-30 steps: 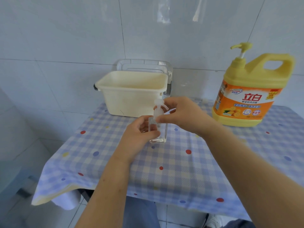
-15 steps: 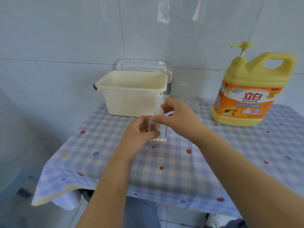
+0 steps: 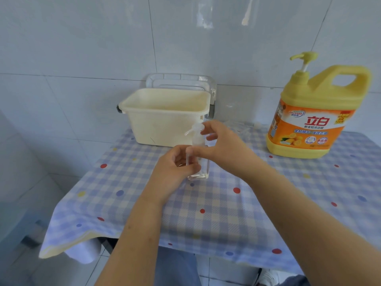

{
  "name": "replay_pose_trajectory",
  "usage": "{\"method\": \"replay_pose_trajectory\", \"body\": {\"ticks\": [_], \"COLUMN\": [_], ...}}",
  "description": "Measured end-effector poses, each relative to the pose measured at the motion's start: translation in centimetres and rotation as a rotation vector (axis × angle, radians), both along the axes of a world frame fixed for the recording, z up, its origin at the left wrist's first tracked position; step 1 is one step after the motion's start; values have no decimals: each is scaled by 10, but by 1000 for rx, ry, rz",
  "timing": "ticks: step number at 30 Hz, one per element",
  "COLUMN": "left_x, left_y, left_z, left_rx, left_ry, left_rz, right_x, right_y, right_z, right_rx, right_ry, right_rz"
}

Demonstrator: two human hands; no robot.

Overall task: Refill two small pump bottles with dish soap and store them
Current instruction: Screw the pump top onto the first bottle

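A small clear pump bottle stands upright on the checked tablecloth in the middle of the table. My left hand grips its body from the left. My right hand pinches the white pump head at its collar, spout pointing left. A large yellow dish soap jug with an orange label and a pump stands at the back right. A second clear bottle seems to lie behind my right hand, blurred.
A cream plastic bin sits at the back of the table against the tiled wall, with a clear rack behind it. The cloth's front-left corner hangs over the table edge.
My right hand has turned on the pump head; the spout now points left. The left hand and the bottle have stayed in place.
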State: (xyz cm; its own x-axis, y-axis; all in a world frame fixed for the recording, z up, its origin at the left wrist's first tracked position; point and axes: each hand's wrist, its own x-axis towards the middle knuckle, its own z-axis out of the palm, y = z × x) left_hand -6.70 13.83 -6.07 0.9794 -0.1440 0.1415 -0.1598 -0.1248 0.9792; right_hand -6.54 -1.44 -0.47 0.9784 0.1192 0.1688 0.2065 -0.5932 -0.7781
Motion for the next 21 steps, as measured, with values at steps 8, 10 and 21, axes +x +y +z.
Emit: {"method": "replay_pose_trajectory", "body": {"ticks": [8, 10, 21], "left_x": [1, 1, 1], "left_y": [-2, -2, -1], "left_z": [0, 0, 0], "left_rx": [-12, -13, -20], "left_ry": [24, 26, 36], "left_rz": [15, 9, 8], "right_x": [2, 1, 0], "right_y": [-11, -11, 1], "right_z": [18, 19, 10], "right_rx": [88, 105, 129], "right_ry": [35, 13, -44], "right_rz": [153, 154, 46]}}
